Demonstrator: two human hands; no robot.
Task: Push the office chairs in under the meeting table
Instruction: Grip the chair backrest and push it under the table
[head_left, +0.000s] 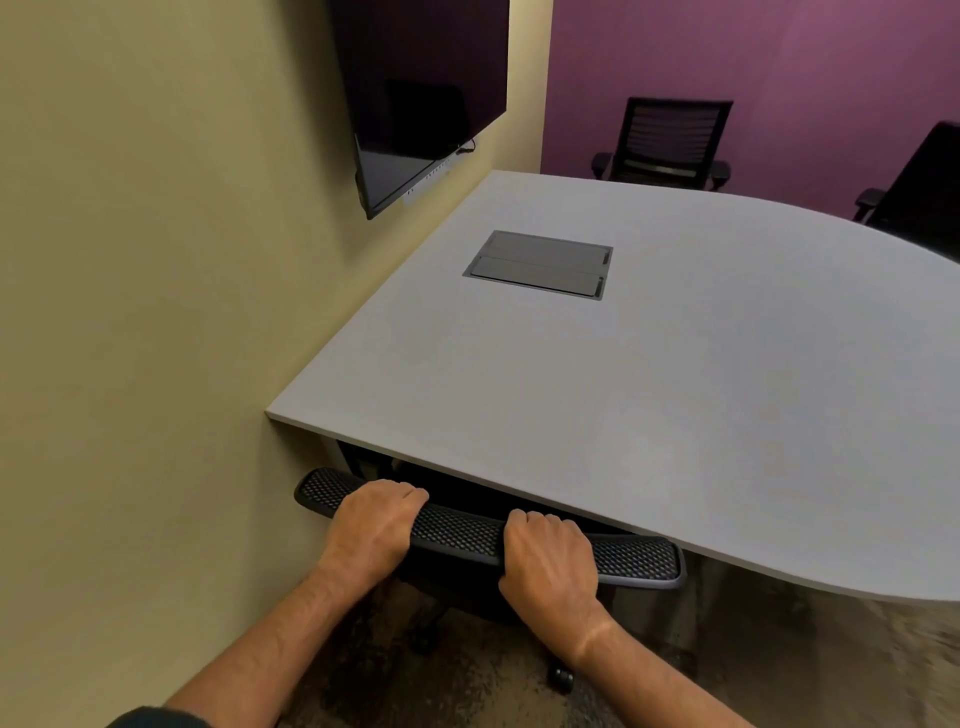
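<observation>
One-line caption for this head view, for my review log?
Both hands, left hand and right hand, grip the mesh chair back at the edge of the grey meeting table.

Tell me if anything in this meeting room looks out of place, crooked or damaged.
Nothing stands out. Both hands, left hand and right hand, grip the top of the mesh chair back at the grey meeting table. The cable box lid lies flush, and the wall screen looks intact.

Both forearms reach forward, left hand (375, 519) and right hand (546, 555) knuckles-up with fingers curled in a grip.
</observation>
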